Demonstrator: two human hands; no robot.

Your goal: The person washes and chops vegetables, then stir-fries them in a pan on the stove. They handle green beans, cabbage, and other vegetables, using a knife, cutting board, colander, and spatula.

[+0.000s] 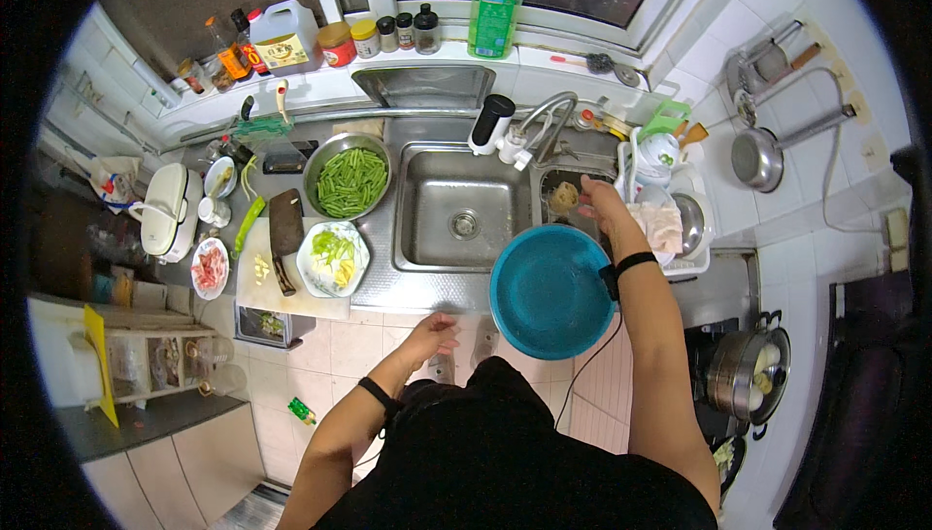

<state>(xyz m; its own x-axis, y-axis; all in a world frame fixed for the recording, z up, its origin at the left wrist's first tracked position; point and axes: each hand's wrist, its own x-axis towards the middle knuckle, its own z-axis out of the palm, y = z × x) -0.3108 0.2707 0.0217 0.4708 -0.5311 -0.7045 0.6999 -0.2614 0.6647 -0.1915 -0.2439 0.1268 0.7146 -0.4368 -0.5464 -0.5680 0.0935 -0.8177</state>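
Observation:
My right hand (606,204) reaches over the small side sink (542,179), fingers apart beside a tan scrubbing ball (564,199). Contact between fingertips and ball cannot be made out. Below that hand, a round teal basin (553,290) overlaps the counter's front edge; what supports it is hidden. Loosely bent and holding nothing, my left hand (431,339) hangs in front of the counter, left of the basin. The large steel sink (459,195) lies between the basin and a steel bowl (312,180) of cut green beans (352,182).
A cleaver (285,228) and garlic pieces lie on the cutting board (251,257), beside a plate (302,268) of sliced vegetables. Sliced meat (210,269) sits on a small plate at left. The faucet (518,148) stands behind the sinks, a dish rack (703,257) and lidded pot (728,373) at right.

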